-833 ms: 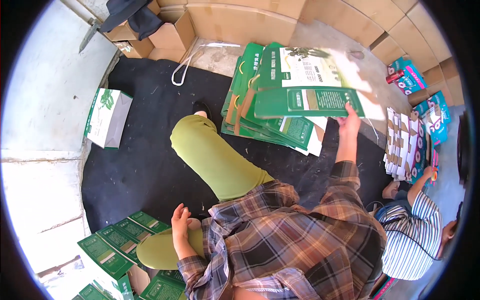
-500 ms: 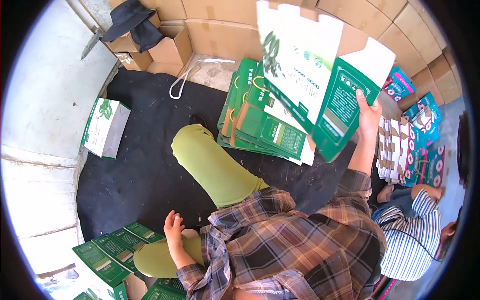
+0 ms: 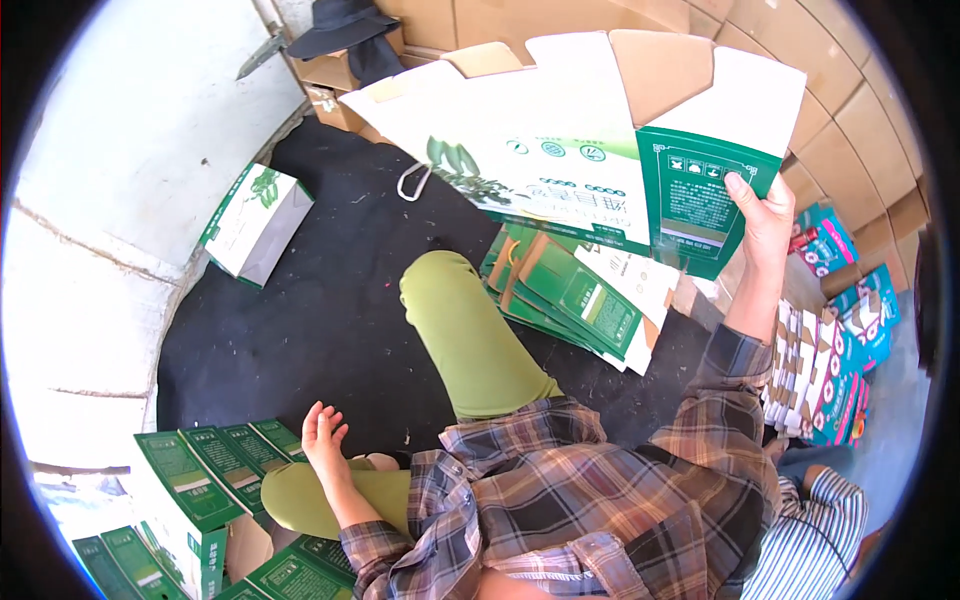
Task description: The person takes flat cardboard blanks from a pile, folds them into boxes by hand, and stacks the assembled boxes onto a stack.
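Head view: right fingers (image 3: pixel 739 188) tight on edge of green-white carton (image 3: pixel 570 120), left fingers (image 3: pixel 322 420) apart, bare mat (image 3: pixel 330 320) beyond.

A dark wide-brimmed hat (image 3: pixel 335 30) rests on a small carton (image 3: pixel 328 70); brown cardboard cartons (image 3: pixel 845 150) stand stacked upper right, above teal packages (image 3: pixel 872 310) and a co-worker's striped shirt (image 3: pixel 805 545).

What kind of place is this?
It looks like a packing spot, maybe a storeroom or small workshop. Big brown cardboard boxes are stacked around the edge, green-and-white cartons lie piled on a black mat, and the right hand holds another carton.
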{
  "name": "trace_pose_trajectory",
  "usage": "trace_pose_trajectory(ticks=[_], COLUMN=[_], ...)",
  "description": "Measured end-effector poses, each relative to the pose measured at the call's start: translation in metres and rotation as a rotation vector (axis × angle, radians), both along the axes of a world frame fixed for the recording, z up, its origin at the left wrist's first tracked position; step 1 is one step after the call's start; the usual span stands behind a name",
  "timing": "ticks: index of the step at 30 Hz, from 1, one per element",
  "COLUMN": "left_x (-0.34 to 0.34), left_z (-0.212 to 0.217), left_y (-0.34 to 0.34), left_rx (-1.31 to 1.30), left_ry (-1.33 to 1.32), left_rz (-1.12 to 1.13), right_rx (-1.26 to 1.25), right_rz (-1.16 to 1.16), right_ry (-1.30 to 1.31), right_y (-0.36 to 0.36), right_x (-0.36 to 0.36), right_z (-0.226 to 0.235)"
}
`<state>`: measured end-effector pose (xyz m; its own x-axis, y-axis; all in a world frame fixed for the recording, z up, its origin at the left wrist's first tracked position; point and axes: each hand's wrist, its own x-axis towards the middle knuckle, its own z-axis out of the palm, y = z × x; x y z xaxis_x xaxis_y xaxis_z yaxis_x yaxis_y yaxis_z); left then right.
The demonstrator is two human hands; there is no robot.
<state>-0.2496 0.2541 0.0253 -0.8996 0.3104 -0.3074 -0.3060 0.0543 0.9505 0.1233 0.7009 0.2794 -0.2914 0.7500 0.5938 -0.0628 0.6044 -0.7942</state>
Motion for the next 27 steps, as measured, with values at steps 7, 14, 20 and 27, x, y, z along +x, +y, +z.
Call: trace_pose_trajectory(ticks=[7, 14, 20, 27], left_x=[-0.036, -0.088, -0.122, -0.091], left_z=[0.034, 0.078, 0.076, 0.094], left_y=[0.000, -0.016, -0.063, -0.061], left_rx=[0.176, 0.394, 0.888, 0.867], left_ry=[0.112, 0.330, 0.435, 0.403], left_rz=[0.035, 0.109, 0.012, 0.361], right_rx=[-0.011, 0.065, -0.022, -0.033], right_rz=[0.265, 0.594, 0.955, 0.733], right_ry=[0.072, 0.088, 0.103, 0.088], right_y=[0.009, -0.001, -0.040, -0.064], right_x=[-0.083, -0.178, -0.254, -0.321], right_z=[0.019, 0.023, 0.019, 0.001])
